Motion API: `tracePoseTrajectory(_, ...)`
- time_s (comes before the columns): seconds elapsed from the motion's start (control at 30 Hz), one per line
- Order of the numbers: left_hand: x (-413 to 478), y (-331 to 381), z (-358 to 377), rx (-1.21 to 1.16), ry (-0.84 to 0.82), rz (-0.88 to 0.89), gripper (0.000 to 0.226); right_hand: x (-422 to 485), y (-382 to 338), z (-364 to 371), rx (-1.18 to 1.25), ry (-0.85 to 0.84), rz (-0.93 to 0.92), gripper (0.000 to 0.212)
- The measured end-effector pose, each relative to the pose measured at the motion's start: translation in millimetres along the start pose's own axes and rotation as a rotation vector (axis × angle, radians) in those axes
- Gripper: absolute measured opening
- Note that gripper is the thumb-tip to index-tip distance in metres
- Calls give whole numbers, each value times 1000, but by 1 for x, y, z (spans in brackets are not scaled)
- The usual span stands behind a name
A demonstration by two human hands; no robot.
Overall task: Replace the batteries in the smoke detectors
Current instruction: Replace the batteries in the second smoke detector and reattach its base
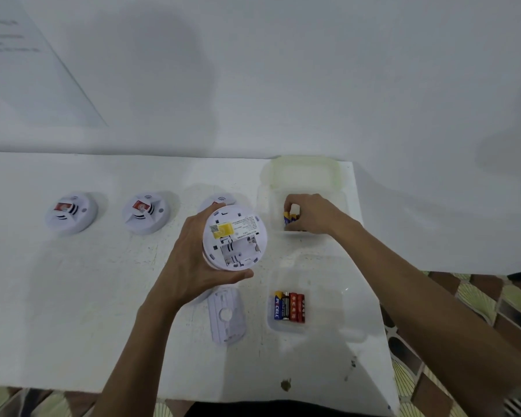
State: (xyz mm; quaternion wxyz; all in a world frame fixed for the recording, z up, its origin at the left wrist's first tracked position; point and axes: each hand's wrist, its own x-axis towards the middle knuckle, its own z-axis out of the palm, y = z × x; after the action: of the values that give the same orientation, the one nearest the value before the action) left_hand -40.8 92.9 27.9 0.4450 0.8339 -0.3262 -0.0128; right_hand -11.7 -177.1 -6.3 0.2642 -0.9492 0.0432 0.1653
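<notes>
The step in hand looks like fetching fresh cells for the open detector (234,237), which the left hand (190,260) holds tilted above the counter (73,296), back side up, its battery bay bare and empty. To do it well, I would lift the batteries (290,219) straight up out of the far tray (306,179) rather than drag them over its wall, check their polarity against the bay's springs before pressing them in, and keep the detector steady and level so the contacts stay in sight. The left hand wraps the detector's rim, thumb along the near edge and fingers behind the far side. The right hand (309,213) reaches across into the far tray, wrist low, fingertips pinched narrowly on the blue-and-yellow batteries. The backplate (226,316) lies flat on the counter just beside the near tray (328,302), which holds four cells, presumably spent. Three more detectors (71,212) sit face up in a row to the left.
</notes>
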Motion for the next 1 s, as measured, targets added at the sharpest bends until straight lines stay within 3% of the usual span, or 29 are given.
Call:
tracePoseTrajectory(0.13, 6, 10, -3, -12, 8, 29, 77, -8, 1, 2, 212, 69, -20, 19)
tracePoseTrajectory(0.27, 4, 3, -1, -31, -1, 12, 80, -26, -10, -7, 437, 268, -55, 16)
tracePoseTrajectory(0.5, 10, 6, -2, -18, -3, 11, 80, -86, -60, -14, 725, 433, -325, 21)
tracePoseTrajectory(0.67, 10, 2, 2, 38, -5, 55, 77, -107, -80, -4, 498, 408, -557, 17)
tracePoseTrajectory(1.0, 10, 6, -3, -12, -1, 98, 72, -90, -79, 4, 74, 447, -823, 18)
